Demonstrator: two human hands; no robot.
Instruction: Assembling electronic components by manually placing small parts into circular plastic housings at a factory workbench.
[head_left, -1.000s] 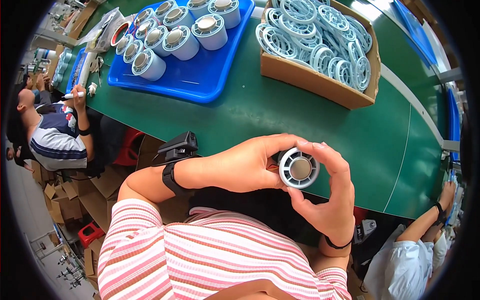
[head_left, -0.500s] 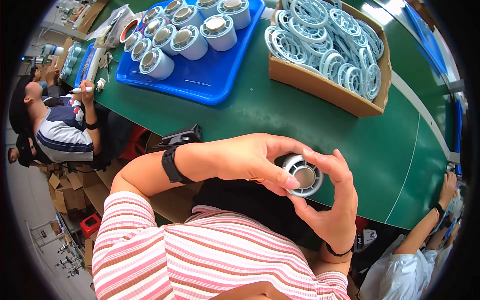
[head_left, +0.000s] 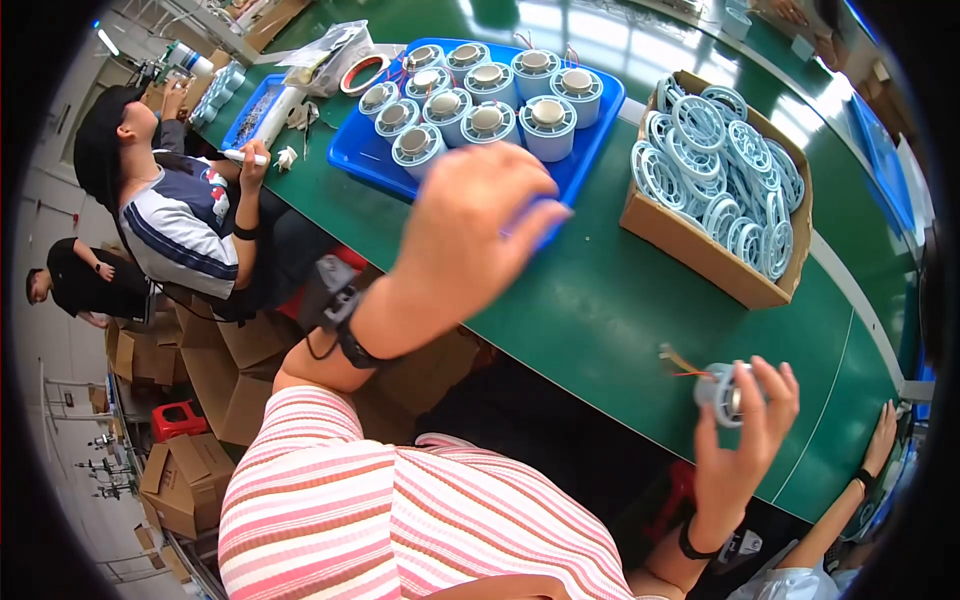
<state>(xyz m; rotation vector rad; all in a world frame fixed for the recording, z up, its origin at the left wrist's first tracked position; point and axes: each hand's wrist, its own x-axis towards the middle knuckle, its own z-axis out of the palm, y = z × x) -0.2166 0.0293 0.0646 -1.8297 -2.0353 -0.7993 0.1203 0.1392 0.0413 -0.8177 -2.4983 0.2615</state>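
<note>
My right hand (head_left: 745, 440) holds a small round motor (head_left: 718, 396) between thumb and fingers, above the table's near edge. The motor has a pale ring-shaped housing and a metal face partly hidden by my fingers. Thin red and yellow wires (head_left: 684, 368) stick out to its left, ending in a small plug. My left hand (head_left: 475, 225), blurred by motion, is over the near edge of the blue tray (head_left: 575, 205). Its thumb stands apart from the curled fingers, and nothing shows between them. On the tray stand several white cylinders (head_left: 547, 130) with spoked tops and metal caps.
Right of the tray, a cardboard box (head_left: 690, 250) is heaped with pale blue spoked rings (head_left: 700, 125). A tape roll (head_left: 364, 75) and a plastic bag (head_left: 328, 55) lie left of it. A co-worker (head_left: 180, 210) sits at left; another person's hand (head_left: 880, 440) rests at the right edge.
Both hands were together on the motor; my left hand has let go and moved up and left to the tray. The right hand has carried the motor right. The view has shifted.
</note>
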